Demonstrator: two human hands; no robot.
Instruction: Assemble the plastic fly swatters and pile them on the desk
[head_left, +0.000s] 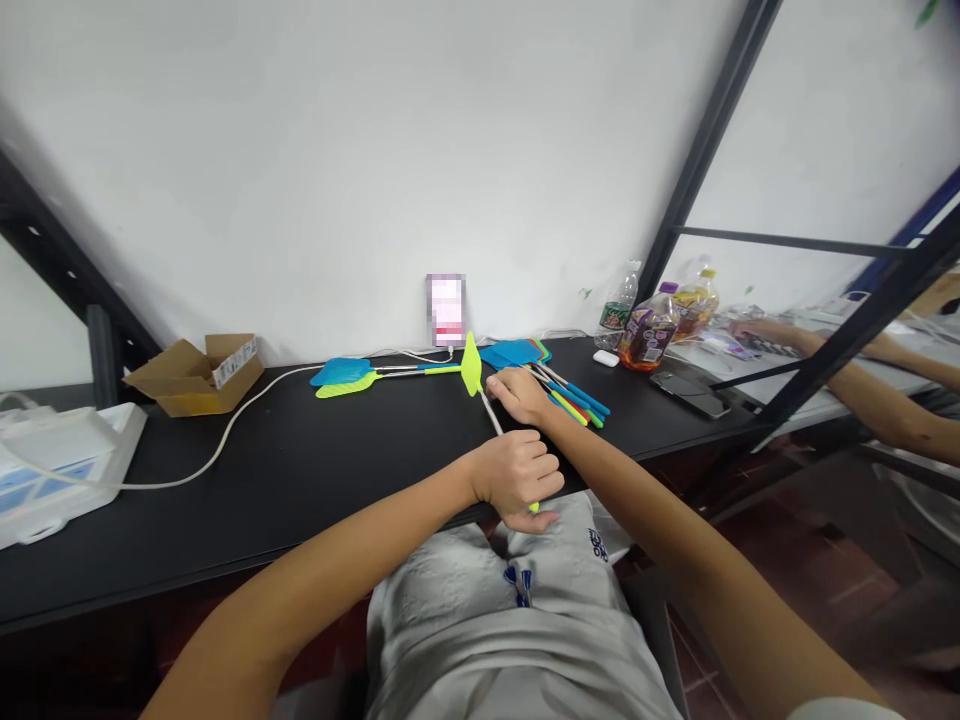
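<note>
My left hand [519,478] is closed around the handle of a yellow-green fly swatter [471,364], held tilted over the table's front edge. Its flat head points up and away, on a thin metallic shaft, and the tip of the handle shows below my fist. Just beyond, my right hand [519,396] is beside the shaft near the head, fingers curled; what they hold, if anything, is hidden. Beyond and right of it lies a pile of fly swatters [517,353] with blue, green, red and yellow parts. Left of centre, a blue fly swatter [341,371] overlaps another yellow-green one.
On the black table [247,500] are an open cardboard box [196,380], a white device [67,470] and a cable. A phone [447,310] leans on the wall. Bottles [649,328], a white case [605,358] and a dark phone [690,393] are right. Another person's arms [885,400] show beyond the frame.
</note>
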